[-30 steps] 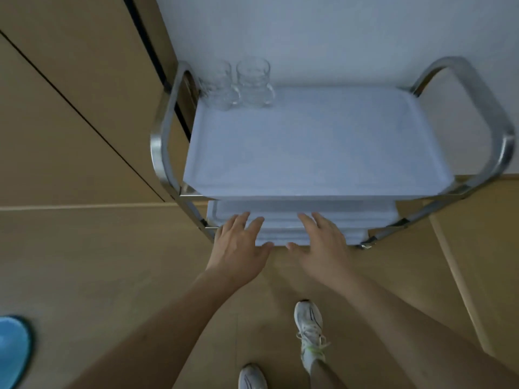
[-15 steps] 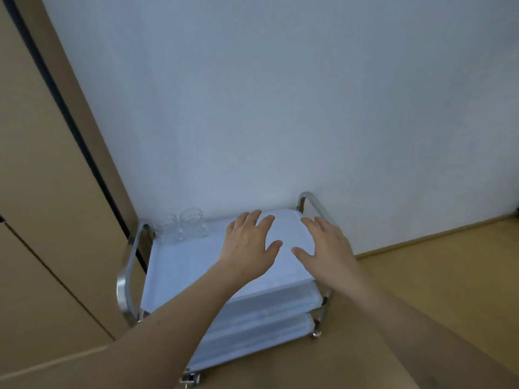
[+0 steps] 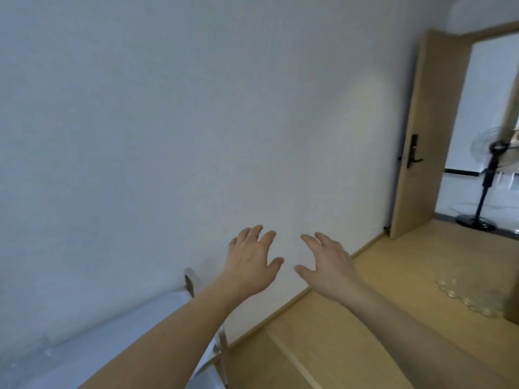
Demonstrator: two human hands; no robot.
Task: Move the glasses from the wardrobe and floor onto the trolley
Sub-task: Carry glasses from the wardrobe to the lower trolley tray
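At the lower left of the frame the trolley (image 3: 118,341) shows only a pale corner of its top tray and a bit of chrome handle; whether it carries any glasses cannot be told from here. Above it, at lower centre, the left hand (image 3: 251,263) and right hand (image 3: 327,266) hang in the air a little apart, fingers spread and relaxed, holding nothing. Further off, at the right edge on the wooden floor (image 3: 365,318), a cluster of clear glasses (image 3: 466,297) stands in a loose row, blurred and hard to count. Beyond, at upper right, an open door (image 3: 415,136) gives onto a standing fan (image 3: 488,175).

The step in hand appears to be going to fetch those floor glasses. It is probably best to crouch close before reaching, take one glass per hand by its wall rather than its rim, and lift straight up so neighbours are not knocked. They are transparent against pale wood, so feet should stay clear of the row.
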